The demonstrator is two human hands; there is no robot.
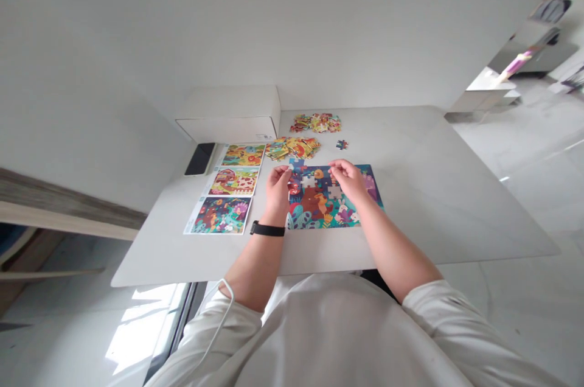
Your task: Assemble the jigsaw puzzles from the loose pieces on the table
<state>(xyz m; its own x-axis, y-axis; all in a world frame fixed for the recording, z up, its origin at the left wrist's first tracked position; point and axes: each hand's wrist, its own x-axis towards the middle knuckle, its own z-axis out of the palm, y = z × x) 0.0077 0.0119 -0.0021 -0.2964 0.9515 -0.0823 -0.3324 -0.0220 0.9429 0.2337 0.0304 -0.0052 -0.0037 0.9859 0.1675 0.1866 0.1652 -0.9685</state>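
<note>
A partly assembled jigsaw puzzle (314,201) with a dark forest and animal picture lies in front of me, with gaps showing the grey table through it. My left hand (277,185) is closed in a pinch at its upper left corner, on a blue puzzle piece (297,163) that juts beyond the top edge. Over the upper right part of the puzzle is my right hand (349,180), thumb and fingertips pressed together. Whatever it may pinch is too small to make out. A few loose joined pieces (342,145) lie just beyond the right hand.
Left of the puzzle lies a sheet with three printed pictures (232,181), a phone (199,159) beside it. Behind are yellow-orange puzzle pieces (298,148), another pile of pieces (325,123) and a white box (228,116) against the wall. The grey table (456,192) extends rightward.
</note>
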